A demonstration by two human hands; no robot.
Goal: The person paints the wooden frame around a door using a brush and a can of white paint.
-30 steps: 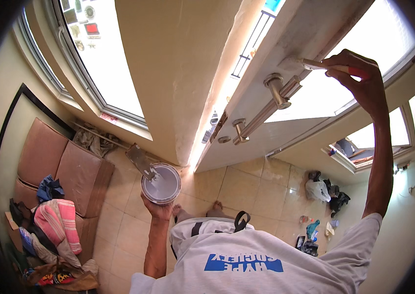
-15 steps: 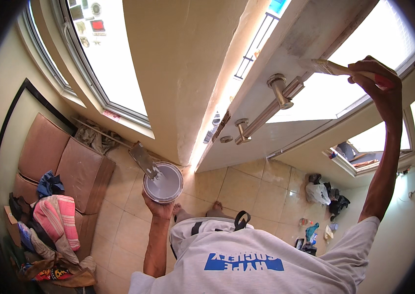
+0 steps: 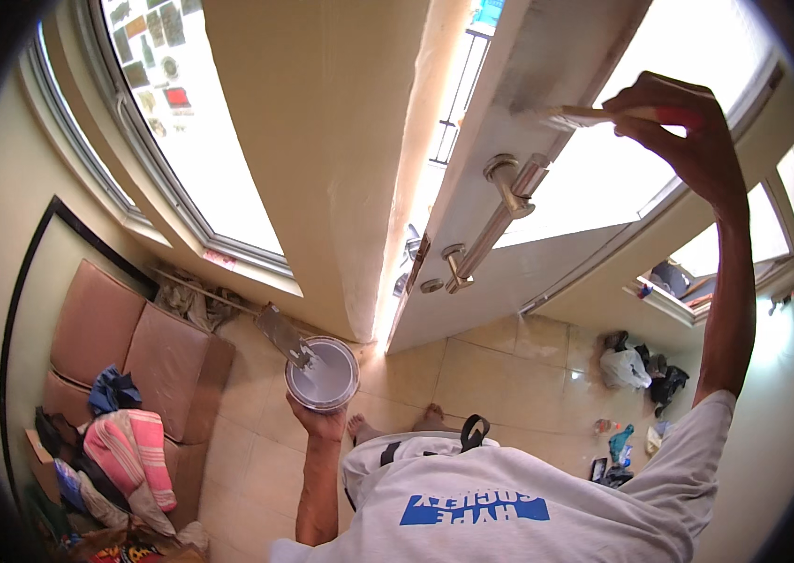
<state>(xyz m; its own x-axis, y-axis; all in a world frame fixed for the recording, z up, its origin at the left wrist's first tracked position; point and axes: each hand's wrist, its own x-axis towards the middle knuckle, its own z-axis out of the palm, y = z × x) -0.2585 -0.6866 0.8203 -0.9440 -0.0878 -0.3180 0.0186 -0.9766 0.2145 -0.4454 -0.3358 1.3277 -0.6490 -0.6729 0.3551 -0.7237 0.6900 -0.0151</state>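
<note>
A round tub of greyish-white paint [image 3: 333, 383] rests in my left hand [image 3: 318, 419], whose fingers curl under and around its side. Across the tub's rim lies a flat, paint-smeared board [image 3: 282, 336]. Up at the right, my right hand [image 3: 673, 117] grips a paintbrush [image 3: 584, 115] by its handle. The brush's bristles meet the upper face of a light grey door [image 3: 547, 80], beside a darker smudged patch. Below the brush, a metal pull handle [image 3: 500, 220] is fixed to the door by two round mounts.
The door stands ajar beside a cream wall [image 3: 322, 141]. To the left, a brown sofa [image 3: 172, 361] carries piled clothes and a pink striped cloth [image 3: 134, 450]. Plastic bags [image 3: 627, 368] and small items lie on the tiled floor [image 3: 472, 375] at the right. A window [image 3: 190, 122] is at upper left.
My right hand and the brush have shifted left and slightly up along the door. The view has tilted a little, and the tub sits slightly lower and farther right in it.
</note>
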